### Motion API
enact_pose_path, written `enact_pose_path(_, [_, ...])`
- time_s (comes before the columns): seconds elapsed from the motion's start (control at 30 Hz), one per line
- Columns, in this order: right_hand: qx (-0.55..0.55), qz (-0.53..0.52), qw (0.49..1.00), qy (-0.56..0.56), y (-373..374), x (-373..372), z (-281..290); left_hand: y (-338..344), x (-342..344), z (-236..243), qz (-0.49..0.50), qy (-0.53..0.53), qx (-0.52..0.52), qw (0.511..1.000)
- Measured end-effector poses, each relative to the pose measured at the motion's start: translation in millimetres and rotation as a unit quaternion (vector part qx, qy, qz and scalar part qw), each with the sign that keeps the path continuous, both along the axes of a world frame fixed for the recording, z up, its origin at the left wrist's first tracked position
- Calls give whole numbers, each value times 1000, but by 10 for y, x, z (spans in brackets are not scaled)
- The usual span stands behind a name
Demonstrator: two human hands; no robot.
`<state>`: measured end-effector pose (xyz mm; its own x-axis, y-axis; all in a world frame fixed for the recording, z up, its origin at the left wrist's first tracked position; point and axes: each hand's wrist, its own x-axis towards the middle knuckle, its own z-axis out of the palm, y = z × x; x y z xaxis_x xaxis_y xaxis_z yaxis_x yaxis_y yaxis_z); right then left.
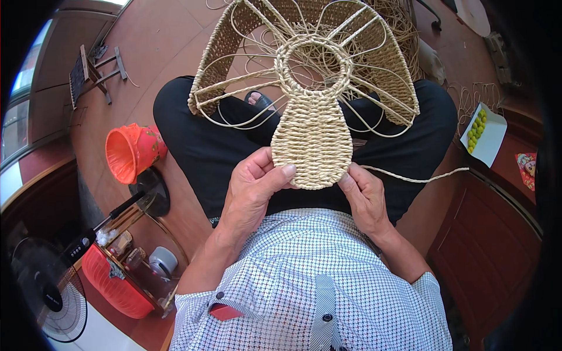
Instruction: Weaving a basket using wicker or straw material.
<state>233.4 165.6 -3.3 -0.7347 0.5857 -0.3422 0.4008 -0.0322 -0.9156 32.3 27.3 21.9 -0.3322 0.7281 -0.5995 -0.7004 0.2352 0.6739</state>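
Note:
Across my lap lies a straw-coloured woven basket piece (314,137): a rounded woven panel joined to a braided ring (281,65), with paired cord spokes and thin loops running out to a curved woven wall (213,69). My left hand (254,186) grips the panel's lower left edge, thumb on top and fingers behind it. At the lower right edge my right hand (366,196) pinches the rim between thumb and fingers. A loose cord end (418,180) trails from beside my right hand toward the right. The undersides of the panel are hidden.
A heap of loose cord (393,26) lies on the floor beyond the basket piece. To the left stand an orange-red bin (124,155), an electric fan (55,298) and a wooden stool (96,73). Yellow-green fruit (477,130) sits in a white box at right.

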Motion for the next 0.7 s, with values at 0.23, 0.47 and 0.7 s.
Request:
enact_pose_path(0.23, [-15, -113, 993, 6, 37, -33, 139, 62, -17, 107, -6, -23, -35, 999])
enact_pose_path(0.47, [322, -47, 942, 79, 13, -156, 323, 33, -31, 68, -17, -41, -47, 998])
enact_pose_path(0.7, [331, 23, 942, 59, -53, -357, 309, 15, -22, 55, -11, -44, -46, 998])
